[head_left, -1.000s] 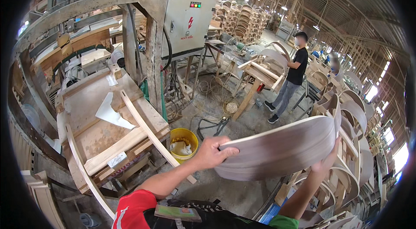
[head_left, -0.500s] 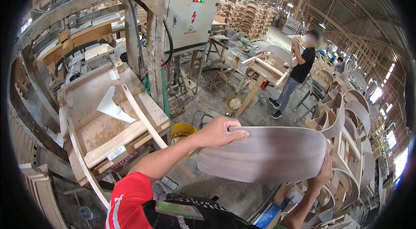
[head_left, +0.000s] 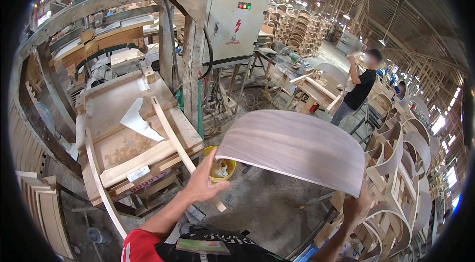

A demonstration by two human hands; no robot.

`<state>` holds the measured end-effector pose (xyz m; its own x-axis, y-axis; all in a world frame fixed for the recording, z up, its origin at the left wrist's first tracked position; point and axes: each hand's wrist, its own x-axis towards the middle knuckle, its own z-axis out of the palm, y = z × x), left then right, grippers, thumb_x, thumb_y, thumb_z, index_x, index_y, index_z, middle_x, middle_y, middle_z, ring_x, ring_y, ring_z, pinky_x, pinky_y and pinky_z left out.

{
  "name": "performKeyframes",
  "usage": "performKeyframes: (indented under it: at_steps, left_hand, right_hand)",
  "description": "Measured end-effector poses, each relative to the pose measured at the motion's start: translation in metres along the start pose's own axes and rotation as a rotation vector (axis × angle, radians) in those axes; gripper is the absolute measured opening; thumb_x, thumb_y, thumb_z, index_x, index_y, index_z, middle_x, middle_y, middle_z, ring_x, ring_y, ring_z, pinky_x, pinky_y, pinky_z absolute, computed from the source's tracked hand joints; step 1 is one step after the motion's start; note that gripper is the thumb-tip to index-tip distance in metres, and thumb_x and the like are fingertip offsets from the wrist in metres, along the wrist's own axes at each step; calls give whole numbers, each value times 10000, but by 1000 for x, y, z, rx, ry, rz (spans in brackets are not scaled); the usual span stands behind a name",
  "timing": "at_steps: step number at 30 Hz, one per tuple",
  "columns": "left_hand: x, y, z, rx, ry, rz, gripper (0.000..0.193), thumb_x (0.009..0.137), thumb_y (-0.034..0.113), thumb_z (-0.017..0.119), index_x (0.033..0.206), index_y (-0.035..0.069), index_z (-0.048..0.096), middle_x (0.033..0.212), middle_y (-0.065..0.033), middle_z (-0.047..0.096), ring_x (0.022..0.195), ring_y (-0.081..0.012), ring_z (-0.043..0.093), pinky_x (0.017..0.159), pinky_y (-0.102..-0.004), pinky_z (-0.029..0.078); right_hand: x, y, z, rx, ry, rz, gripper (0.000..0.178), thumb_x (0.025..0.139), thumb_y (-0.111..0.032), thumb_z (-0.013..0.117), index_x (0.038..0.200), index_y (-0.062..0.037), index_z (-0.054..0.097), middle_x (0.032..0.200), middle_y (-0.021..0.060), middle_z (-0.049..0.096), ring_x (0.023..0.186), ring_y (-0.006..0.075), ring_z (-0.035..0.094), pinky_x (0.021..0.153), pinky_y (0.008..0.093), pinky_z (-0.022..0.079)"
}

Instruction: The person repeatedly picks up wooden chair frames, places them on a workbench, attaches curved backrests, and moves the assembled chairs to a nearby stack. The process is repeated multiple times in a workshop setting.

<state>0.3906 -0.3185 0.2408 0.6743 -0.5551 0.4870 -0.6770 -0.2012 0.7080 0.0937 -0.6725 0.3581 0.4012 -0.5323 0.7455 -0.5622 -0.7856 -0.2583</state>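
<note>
The left hand [head_left: 204, 183] is coming off the curved veneer panel [head_left: 297, 148], fingers now apart and touching nothing, hovering before the yellow bucket [head_left: 219, 164]. The right hand [head_left: 357, 207] alone is carrying the panel, raised higher than before; its fingers are hidden beneath the edge, presumably clamped on it.

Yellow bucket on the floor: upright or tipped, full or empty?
Upright, not empty. The yellow bucket stands with its round mouth facing up, and pale whitish contents show inside. The left hand partly covers it, so the fill level cannot be told.
</note>
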Motion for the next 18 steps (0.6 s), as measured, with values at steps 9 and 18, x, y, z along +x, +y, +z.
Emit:
performKeyframes:
  at_steps: [9,18]
  left_hand:
    - [-16,-48,-65,494,164,-340,610,829,303,738,1333,-12,603,976,-249,736,886,-424,724,832,-531,554]
    - [-79,-146,-149,585,340,-457,750,771,191,779,1427,-6,473,821,-260,705,783,-468,694,755,-532,554]
  right_hand:
    - [18,-90,70,128,-93,-238,608,777,-133,773,1351,-42,595,1020,184,699,926,396,701,790,434,551]
    - [41,-235,181,537,-371,-443,281,822,-91,692,1097,-34,678,942,235,708,922,452,695,790,473,550]
